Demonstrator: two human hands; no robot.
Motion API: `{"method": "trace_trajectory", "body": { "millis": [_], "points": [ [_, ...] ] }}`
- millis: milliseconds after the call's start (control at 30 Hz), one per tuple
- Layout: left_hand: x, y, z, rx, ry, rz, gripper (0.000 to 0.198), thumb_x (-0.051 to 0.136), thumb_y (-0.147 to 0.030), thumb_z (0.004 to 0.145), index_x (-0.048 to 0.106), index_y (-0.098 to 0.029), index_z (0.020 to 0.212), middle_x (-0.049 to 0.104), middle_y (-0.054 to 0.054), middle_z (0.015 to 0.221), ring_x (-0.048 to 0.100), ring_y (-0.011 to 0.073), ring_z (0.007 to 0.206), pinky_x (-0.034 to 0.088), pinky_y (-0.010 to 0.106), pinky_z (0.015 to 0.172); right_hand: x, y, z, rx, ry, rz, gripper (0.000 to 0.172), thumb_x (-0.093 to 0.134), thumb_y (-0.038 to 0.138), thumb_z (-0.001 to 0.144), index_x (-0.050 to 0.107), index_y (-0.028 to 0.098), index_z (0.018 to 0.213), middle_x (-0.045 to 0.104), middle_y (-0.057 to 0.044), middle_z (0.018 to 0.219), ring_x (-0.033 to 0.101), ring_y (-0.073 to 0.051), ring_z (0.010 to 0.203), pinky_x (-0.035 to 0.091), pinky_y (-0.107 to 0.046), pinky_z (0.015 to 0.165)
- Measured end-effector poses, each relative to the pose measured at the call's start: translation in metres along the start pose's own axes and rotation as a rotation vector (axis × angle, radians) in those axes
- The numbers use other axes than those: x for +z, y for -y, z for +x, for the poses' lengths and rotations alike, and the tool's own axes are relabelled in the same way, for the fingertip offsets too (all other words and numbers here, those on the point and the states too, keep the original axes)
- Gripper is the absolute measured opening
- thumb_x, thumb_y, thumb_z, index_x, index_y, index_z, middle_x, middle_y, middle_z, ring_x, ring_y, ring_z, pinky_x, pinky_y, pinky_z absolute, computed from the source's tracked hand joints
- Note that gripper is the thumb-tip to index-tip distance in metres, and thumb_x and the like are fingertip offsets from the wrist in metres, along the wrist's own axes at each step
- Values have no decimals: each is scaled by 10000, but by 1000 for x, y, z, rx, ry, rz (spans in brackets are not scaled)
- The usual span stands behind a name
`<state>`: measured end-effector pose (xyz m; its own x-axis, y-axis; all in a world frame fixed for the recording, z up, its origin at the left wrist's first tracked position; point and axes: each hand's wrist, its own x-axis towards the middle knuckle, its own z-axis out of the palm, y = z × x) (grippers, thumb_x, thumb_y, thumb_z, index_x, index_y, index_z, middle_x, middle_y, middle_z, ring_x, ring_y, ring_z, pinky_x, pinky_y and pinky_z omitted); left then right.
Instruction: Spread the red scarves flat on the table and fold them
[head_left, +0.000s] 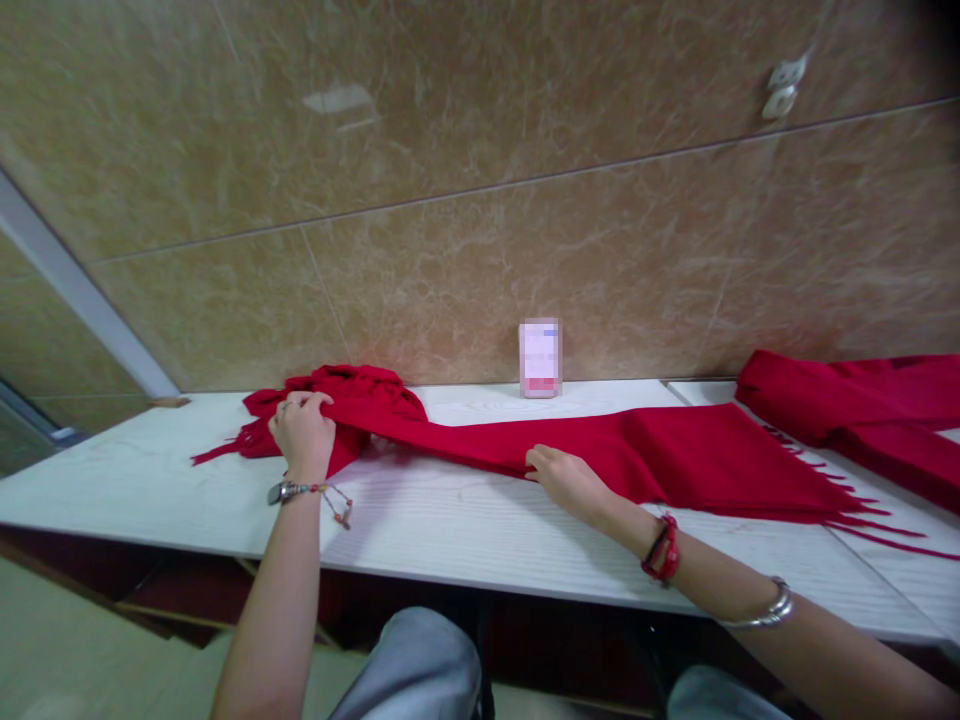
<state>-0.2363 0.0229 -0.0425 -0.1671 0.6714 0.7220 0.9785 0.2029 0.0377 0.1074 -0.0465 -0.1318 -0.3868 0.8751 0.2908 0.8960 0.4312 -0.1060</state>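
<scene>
A long red scarf [697,455] with a fringed right end stretches across the white tabletop. My left hand [304,430] is closed on the scarf toward its bunched left part, lifting the cloth a little off the table. Loose red fabric lies crumpled behind and beside that hand, with some fringe sticking out to the left. At the scarf's near edge, around its middle, my right hand [570,480] has its fingers curled and pinching the cloth. The right part of the scarf lies flat, and its fringe strands spread over the table.
More folded red cloth [885,400] lies at the table's right end. A phone-like device [540,358] with a blurred screen leans upright against the tiled wall [450,280]. A white socket fitting [784,88] is on the wall. The white tabletop [420,530] ends close to my knees.
</scene>
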Motion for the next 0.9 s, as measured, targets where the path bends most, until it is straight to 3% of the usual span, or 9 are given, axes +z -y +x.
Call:
{"method": "trace_trajectory", "body": {
  "millis": [67,133,233,333,400,467,567,700,900],
  "points": [
    [6,6,-2,27,158,41,292,423,-82,736,611,-215,916,554,78,1007,501,262,974,397,382,788,-3,1,-1,-21,4,-18,128,425,210,868,538,160,836,583,-64,844,559,-151,744,387,-222,605],
    [8,6,-5,100,406,82,342,435,-99,745,577,-223,1030,545,95,1058,497,276,1012,395,420,813,-6,3,-2,-41,6,-31,113,441,197,857,546,159,843,585,-63,839,557,-154,745,394,-223,604],
    [2,-12,-16,237,663,142,610,590,-201,686,399,-256,1264,382,142,1297,313,372,1201,280,567,904,-11,6,-4,-66,-2,-21,117,452,179,844,565,152,860,587,-66,853,555,-160,766,417,-233,627],
    [-9,-47,-35,611,632,48,750,654,-184,627,338,-267,1302,249,115,1389,139,342,1288,171,535,995,-11,5,-4,-118,-44,20,167,444,161,842,588,149,925,597,-75,896,557,-165,819,446,-250,691],
    [-15,-70,-48,907,628,-99,603,583,-139,681,409,-258,1246,359,80,1320,286,258,1242,249,407,1006,-8,4,-4,-169,-83,55,224,435,148,842,590,150,1003,609,-85,937,560,-169,869,457,-264,743],
    [-16,-85,-58,1047,661,-177,473,477,-73,726,473,-226,1173,474,71,1197,463,199,1094,371,316,921,-5,2,-4,-220,-112,84,265,427,142,842,591,152,1050,619,-93,974,563,-174,905,465,-275,778],
    [-14,-90,-64,1057,647,-186,431,355,5,744,518,-184,1096,549,82,1084,544,187,967,441,296,823,-3,1,-3,-271,-124,129,282,416,141,844,608,151,1050,627,-96,1017,570,-178,930,468,-290,814],
    [-16,-76,-66,1028,630,-194,477,324,47,727,526,-175,1098,569,83,1096,520,186,1035,406,318,898,-2,2,-5,-297,-106,215,350,375,149,862,531,150,1175,595,-113,1119,551,-183,1013,448,-315,870],
    [-34,-65,-79,944,804,-180,561,318,72,687,524,-190,1138,536,64,1184,472,178,1120,374,319,951,-6,2,-11,-479,79,254,420,292,164,898,376,233,1304,416,-56,1333,304,-167,1256,265,-389,1020]
  ]
}}
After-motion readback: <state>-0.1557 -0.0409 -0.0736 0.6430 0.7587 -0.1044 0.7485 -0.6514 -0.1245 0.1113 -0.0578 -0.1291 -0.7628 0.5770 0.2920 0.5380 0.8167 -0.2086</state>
